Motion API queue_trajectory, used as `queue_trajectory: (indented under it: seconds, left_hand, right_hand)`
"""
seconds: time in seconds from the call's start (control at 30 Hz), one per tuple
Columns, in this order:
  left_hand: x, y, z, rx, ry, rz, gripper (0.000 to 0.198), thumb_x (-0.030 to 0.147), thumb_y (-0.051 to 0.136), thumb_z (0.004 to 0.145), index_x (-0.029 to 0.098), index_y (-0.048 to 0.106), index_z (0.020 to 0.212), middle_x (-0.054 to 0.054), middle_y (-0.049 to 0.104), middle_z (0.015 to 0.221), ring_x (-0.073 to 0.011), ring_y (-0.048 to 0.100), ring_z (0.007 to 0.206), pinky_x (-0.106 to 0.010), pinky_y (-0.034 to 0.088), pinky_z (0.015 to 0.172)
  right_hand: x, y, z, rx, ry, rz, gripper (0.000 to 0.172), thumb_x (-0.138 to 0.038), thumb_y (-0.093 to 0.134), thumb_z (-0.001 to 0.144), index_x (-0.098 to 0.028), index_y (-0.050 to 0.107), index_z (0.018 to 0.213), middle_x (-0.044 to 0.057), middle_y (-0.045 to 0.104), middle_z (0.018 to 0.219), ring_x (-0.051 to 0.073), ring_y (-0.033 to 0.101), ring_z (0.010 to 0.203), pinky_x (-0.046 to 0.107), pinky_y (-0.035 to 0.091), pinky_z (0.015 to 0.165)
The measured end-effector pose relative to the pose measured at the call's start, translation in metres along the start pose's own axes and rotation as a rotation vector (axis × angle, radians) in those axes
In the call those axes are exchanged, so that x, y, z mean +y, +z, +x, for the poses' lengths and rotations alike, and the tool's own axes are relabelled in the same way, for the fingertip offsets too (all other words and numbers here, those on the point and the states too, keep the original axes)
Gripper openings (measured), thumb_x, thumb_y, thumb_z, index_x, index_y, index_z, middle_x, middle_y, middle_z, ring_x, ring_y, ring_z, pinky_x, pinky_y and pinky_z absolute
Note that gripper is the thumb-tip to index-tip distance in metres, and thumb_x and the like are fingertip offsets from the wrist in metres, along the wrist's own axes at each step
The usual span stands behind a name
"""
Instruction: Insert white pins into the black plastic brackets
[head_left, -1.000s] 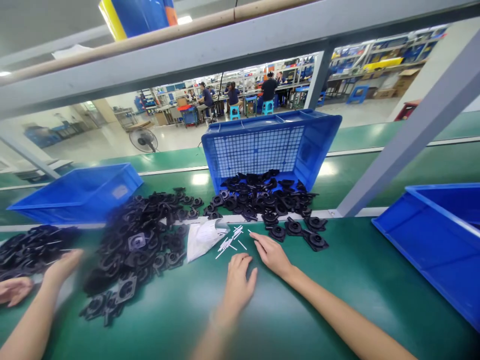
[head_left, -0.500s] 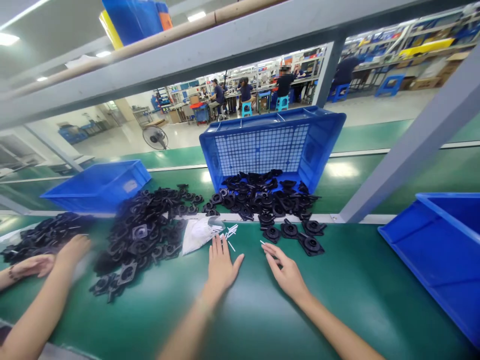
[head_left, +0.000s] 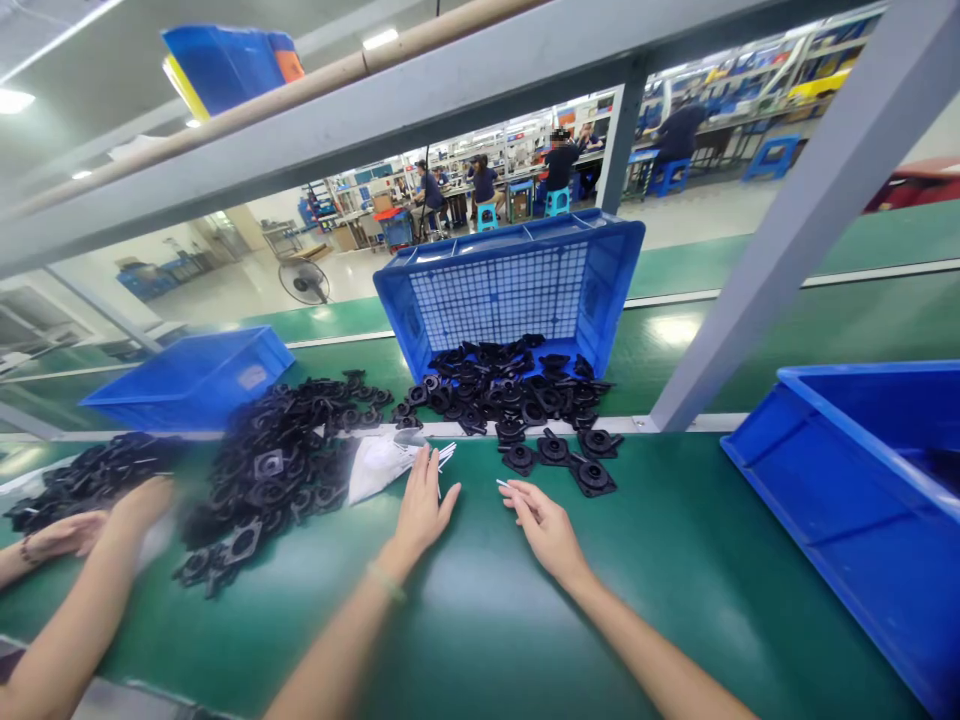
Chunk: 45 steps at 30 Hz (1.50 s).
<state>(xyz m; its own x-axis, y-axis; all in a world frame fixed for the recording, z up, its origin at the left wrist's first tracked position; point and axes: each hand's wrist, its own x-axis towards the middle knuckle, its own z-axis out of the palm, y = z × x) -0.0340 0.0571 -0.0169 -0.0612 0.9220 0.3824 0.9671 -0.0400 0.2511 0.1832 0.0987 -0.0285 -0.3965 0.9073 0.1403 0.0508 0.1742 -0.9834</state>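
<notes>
My left hand is beside a clear bag of white pieces, its fingers stretched out over some loose thin white sticks. Between the thumb and fingers of my right hand is the end of a small white stick, held above the green surface. Several black plastic parts lie just beyond my right hand. More of them are heaped in and in front of a tipped blue crate.
Blue bins stand at the right and back left. A large pile of black parts lies left of the bag. Another person's hands work at the far left. A slanted grey post rises at the right.
The view has turned, so most things appear further left and more of the right bin shows. My left hand now covers more of the white sticks. My right hand still pinches its stick.
</notes>
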Motion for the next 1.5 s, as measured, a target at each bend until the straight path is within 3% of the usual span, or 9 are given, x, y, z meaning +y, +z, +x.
queue_trajectory:
  seconds: [0.23,0.47,0.63,0.77,0.9,1.07,1.27,1.37,1.5]
  left_hand:
    - [0.009,-0.002,0.060,-0.026,-0.016,-0.024,0.032,0.029,0.043,0.088,0.017,0.048,0.117,-0.011,0.053,0.113,-0.0235,0.047,0.111,-0.038,0.039,0.098]
    - [0.012,0.028,0.135,-0.098,-0.098,-0.122,0.017,0.020,0.054,0.081,0.013,0.059,0.096,-0.010,0.055,0.092,-0.0219,0.052,0.092,-0.035,0.040,0.088]
    - [0.013,0.021,0.150,-0.116,-0.146,-0.324,0.002,0.014,0.061,0.074,0.015,0.058,0.075,-0.002,0.051,0.070,-0.0165,0.050,0.072,-0.030,0.039,0.077]
    - [0.007,-0.017,0.122,-0.067,-0.211,-0.553,0.011,0.028,0.057,0.080,0.017,0.056,0.079,0.000,0.051,0.071,-0.0137,0.046,0.069,-0.027,0.037,0.073]
    - [0.003,-0.055,0.052,-0.105,-0.285,-0.833,0.033,0.049,0.047,0.084,0.017,0.054,0.079,0.000,0.052,0.072,-0.0135,0.047,0.069,-0.024,0.038,0.066]
    - [0.001,-0.061,-0.022,-0.134,-0.592,-1.382,0.035,0.050,0.060,0.076,0.015,0.058,0.085,-0.002,0.055,0.081,-0.0139,0.047,0.076,-0.025,0.036,0.069]
    - [0.009,-0.055,-0.013,-0.187,-0.606,-1.601,0.038,0.047,0.072,0.066,0.012,0.054,0.068,0.001,0.044,0.064,-0.0094,0.038,0.061,-0.022,0.029,0.059]
    - [0.014,-0.051,-0.006,-0.245,-0.558,-1.626,0.039,0.047,0.071,0.067,0.012,0.055,0.069,0.001,0.046,0.062,-0.0094,0.040,0.058,-0.022,0.029,0.058]
    - [0.013,-0.036,-0.016,-0.328,-0.568,-1.699,0.038,0.045,0.071,0.067,0.011,0.056,0.074,-0.001,0.051,0.065,-0.0093,0.044,0.058,-0.022,0.031,0.059]
  right_hand:
    - [-0.002,-0.001,0.002,-0.015,0.014,0.046,0.030,-0.044,0.047,0.087,-0.017,0.060,0.091,0.007,0.069,0.083,0.019,0.065,0.074,0.033,0.053,0.072]
    - [-0.003,0.000,0.002,-0.018,0.013,0.051,0.026,-0.039,0.048,0.085,-0.016,0.058,0.090,0.007,0.068,0.081,0.018,0.064,0.073,0.033,0.052,0.070]
    - [-0.005,-0.001,0.003,-0.036,0.016,0.021,0.025,-0.037,0.047,0.085,-0.016,0.059,0.087,0.006,0.068,0.077,0.017,0.062,0.070,0.031,0.050,0.066]
    - [-0.004,-0.001,0.003,-0.045,0.039,0.035,0.027,-0.040,0.047,0.085,-0.016,0.059,0.092,0.008,0.068,0.082,0.018,0.062,0.073,0.032,0.050,0.069]
    - [-0.004,-0.001,0.004,-0.079,0.094,0.101,0.031,-0.044,0.049,0.084,-0.016,0.055,0.098,0.011,0.068,0.093,0.019,0.063,0.079,0.035,0.050,0.075]
    - [-0.006,-0.004,0.003,-0.103,0.134,0.073,0.033,-0.048,0.050,0.084,-0.017,0.056,0.095,0.010,0.068,0.091,0.019,0.063,0.076,0.035,0.049,0.076]
    - [0.004,-0.012,0.005,-0.013,0.188,0.023,0.044,-0.057,0.056,0.077,-0.015,0.059,0.091,0.009,0.067,0.080,0.017,0.057,0.066,0.026,0.046,0.058]
    - [0.006,-0.012,0.002,0.093,0.244,0.164,0.046,-0.057,0.063,0.073,-0.015,0.060,0.092,0.009,0.067,0.081,0.016,0.054,0.064,0.022,0.043,0.049]
    - [-0.004,-0.006,-0.010,0.195,0.339,0.441,0.046,-0.051,0.073,0.065,-0.016,0.062,0.093,0.010,0.067,0.091,0.016,0.056,0.072,0.020,0.049,0.057]
